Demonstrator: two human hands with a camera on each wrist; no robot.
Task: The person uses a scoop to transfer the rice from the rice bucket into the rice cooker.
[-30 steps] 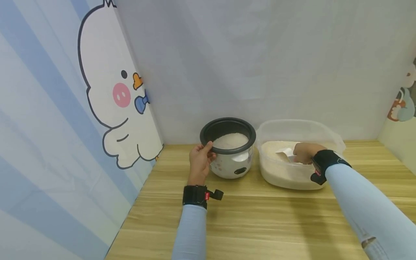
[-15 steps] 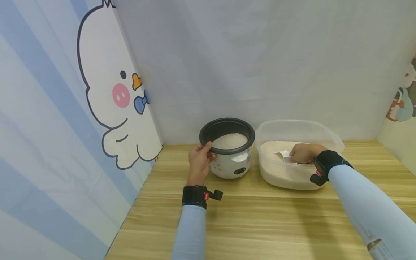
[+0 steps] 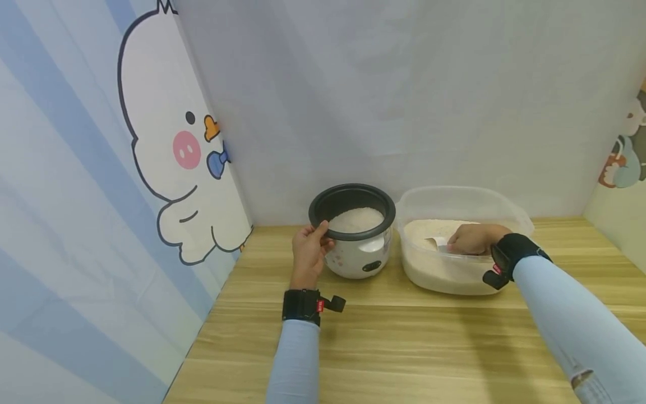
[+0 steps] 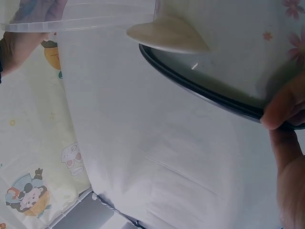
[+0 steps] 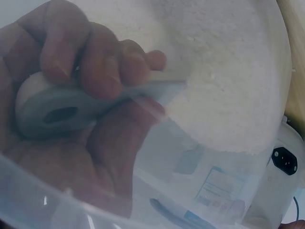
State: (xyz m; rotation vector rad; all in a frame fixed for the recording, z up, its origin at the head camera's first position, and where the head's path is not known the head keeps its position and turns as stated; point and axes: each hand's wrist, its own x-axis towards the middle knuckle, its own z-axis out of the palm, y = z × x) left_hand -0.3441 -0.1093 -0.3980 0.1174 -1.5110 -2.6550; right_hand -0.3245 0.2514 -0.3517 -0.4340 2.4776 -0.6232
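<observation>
Small staged kitchen corner, more a mock-up booth than a real home. Light wooden surface (image 3: pixel 383 342) boxed in by thin printed panels: cartoon duck on blue and white stripes (image 3: pixel 171 151) at left, plain pale backdrop (image 3: pixel 404 95) behind, more cartoon figures (image 3: pixel 623 163) at right. Cooking things on the wood: small white rice cooker with black inner pot (image 3: pixel 353 230) holding rice, beside clear plastic tub of rice (image 3: pixel 461 241).

Black-rimmed white cooker (image 3: pixel 359 247) with pink flowers — white rice (image 3: pixel 434 231), clear tub (image 3: pixel 456 199), wood-grain table (image 3: pixel 393 342).
</observation>
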